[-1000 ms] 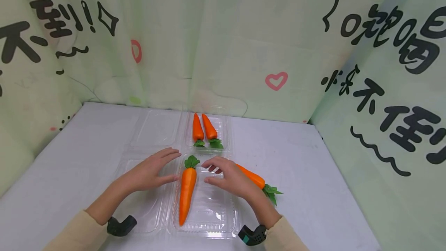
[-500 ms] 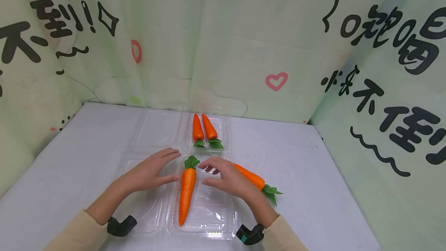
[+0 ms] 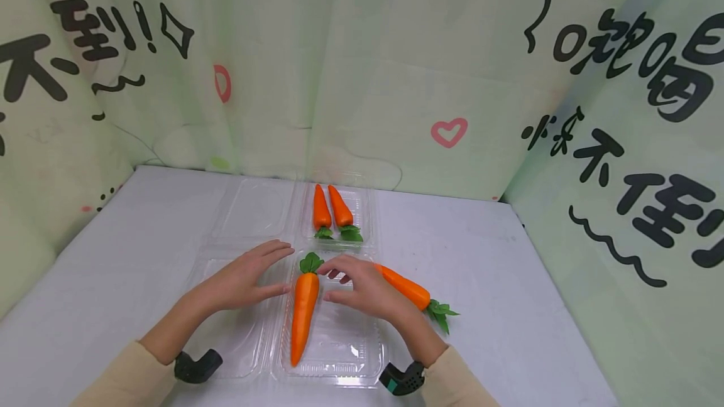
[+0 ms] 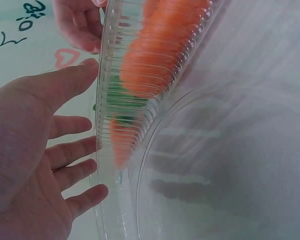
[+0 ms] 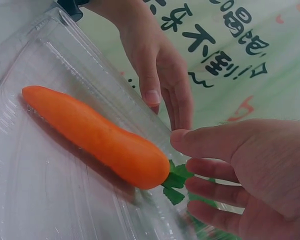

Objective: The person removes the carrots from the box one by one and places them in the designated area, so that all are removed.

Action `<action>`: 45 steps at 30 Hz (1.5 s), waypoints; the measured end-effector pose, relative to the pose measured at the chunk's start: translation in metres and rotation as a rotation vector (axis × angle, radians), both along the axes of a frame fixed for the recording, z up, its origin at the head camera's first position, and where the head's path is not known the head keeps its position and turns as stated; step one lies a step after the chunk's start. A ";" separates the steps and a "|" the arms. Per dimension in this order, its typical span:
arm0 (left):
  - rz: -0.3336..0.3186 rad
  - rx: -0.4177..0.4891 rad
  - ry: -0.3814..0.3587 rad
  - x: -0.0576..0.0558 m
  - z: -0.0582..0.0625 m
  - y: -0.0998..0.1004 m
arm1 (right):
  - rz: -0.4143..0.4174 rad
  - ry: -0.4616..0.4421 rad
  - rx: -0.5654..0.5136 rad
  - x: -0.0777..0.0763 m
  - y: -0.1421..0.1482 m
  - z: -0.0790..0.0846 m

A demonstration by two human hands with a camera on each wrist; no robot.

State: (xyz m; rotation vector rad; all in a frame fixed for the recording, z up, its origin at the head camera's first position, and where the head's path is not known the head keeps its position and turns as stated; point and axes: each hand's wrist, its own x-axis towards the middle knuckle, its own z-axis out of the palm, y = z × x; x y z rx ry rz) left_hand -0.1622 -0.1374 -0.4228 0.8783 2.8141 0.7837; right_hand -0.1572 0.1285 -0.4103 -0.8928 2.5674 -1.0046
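Note:
A large orange carrot point(image 3: 304, 319) with green leaves lies lengthwise along the left side of a clear plastic container point(image 3: 345, 347), leaves toward the back. My left hand point(image 3: 246, 278) is spread at the container's left edge, thumb and fingers extended. In the left wrist view, its fingertips point(image 4: 97, 194) are beside the ribbed wall; whether they touch it I cannot tell. Over the container's right half hovers my right hand point(image 3: 362, 287), loosely bent and holding nothing. Its fingertips are close to the carrot's leaves point(image 5: 177, 181). Another carrot point(image 3: 410, 291) lies on the table, partly behind the right hand.
Farther back, a second clear container point(image 3: 366, 215) holds two smaller carrots point(image 3: 340, 206). Its transparent lid point(image 3: 257, 206) is folded out to the left, as is the near container's lid point(image 3: 234, 357). A printed curtain point(image 3: 379, 80) closes off the table's back and sides.
My right hand has drifted a little to the left, toward the carrot in the near container. The left hand and the carrots have stayed put.

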 end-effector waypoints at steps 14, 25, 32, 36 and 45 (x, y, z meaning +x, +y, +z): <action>-0.002 0.002 -0.004 0.000 0.001 0.000 | 0.024 -0.037 0.050 -0.002 -0.006 0.000; -0.008 0.004 -0.006 -0.001 0.001 0.000 | 0.079 -0.030 0.058 -0.003 -0.010 0.000; -0.009 0.006 -0.008 -0.001 0.000 0.000 | 0.107 -0.019 0.076 -0.004 -0.012 -0.002; -0.012 0.007 -0.007 -0.001 0.000 0.000 | 0.122 -0.004 0.117 -0.004 -0.013 -0.003; -0.014 0.015 -0.002 0.000 0.002 0.000 | 0.156 -0.006 0.173 -0.005 -0.015 -0.007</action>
